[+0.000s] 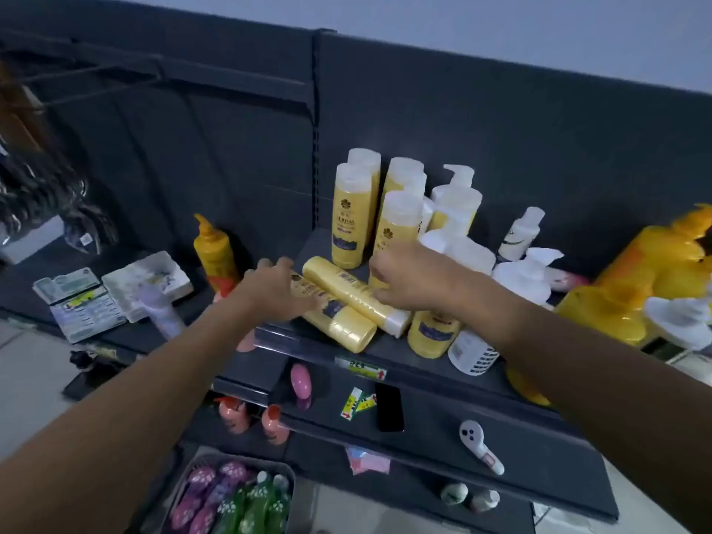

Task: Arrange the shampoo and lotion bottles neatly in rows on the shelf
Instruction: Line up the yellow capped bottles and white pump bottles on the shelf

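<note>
Several yellow shampoo bottles with clear caps stand upright (351, 221) at the back of the dark top shelf (420, 370). Two more yellow bottles lie on their sides near the shelf's front edge. My left hand (275, 291) rests on the nearer lying bottle (335, 321), fingers spread over it. My right hand (408, 277) touches the other lying bottle (356, 292) with curled fingers. White pump lotion bottles (458, 210) stand to the right, and another yellow bottle (431, 335) and a white one (472, 354) stand under my right forearm.
An orange pump bottle (214, 250) and boxed goods (83, 302) sit on the left shelf. Large yellow pump bottles (647, 279) crowd the right. Lower shelves hold pink bottles (300, 381), a black phone (389, 406), a white handheld device (479, 445) and a basket of patterned items (231, 499).
</note>
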The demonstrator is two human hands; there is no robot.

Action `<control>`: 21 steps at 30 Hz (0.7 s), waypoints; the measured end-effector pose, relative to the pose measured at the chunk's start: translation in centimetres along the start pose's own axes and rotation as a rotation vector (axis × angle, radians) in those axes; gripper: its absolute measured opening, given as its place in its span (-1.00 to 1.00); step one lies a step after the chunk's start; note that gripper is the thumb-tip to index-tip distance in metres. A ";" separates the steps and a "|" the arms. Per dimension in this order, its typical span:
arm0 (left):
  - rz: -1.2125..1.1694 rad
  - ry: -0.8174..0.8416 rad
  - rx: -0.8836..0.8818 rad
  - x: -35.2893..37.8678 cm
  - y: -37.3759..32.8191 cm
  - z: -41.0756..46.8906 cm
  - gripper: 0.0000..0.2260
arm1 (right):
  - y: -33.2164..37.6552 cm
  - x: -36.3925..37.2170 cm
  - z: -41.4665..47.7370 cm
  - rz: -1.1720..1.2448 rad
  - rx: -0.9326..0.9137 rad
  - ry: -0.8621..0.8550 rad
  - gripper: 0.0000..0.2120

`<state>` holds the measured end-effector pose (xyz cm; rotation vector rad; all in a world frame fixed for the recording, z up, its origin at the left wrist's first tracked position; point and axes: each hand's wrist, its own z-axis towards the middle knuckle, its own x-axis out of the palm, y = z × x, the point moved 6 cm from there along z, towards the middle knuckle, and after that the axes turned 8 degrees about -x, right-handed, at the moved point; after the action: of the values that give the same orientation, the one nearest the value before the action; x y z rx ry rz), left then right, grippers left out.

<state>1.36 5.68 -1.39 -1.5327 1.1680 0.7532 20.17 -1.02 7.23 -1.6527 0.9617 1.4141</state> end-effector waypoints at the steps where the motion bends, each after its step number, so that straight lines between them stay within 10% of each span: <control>1: 0.019 0.047 0.002 0.6 0.1 0.6 0.03 | -0.1 1.4 0.5 -0.005 0.039 0.068 -0.70; 6: 0.135 0.119 0.000 1.6 -0.5 2.1 0.13 | 0.3 6.3 0.9 -0.094 0.153 0.302 -0.87; 12: 0.144 0.214 -0.021 1.7 -0.4 4.9 0.12 | 0.7 8.7 1.8 -0.203 0.230 0.275 -0.51; 21: 0.239 0.284 0.050 1.8 -0.3 7.0 0.18 | -0.1 6.6 1.7 -0.201 0.220 0.270 -0.61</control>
<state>2.99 11.85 -4.91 -1.5086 1.5907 0.6694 20.26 0.03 0.52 -1.7458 1.0268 0.9336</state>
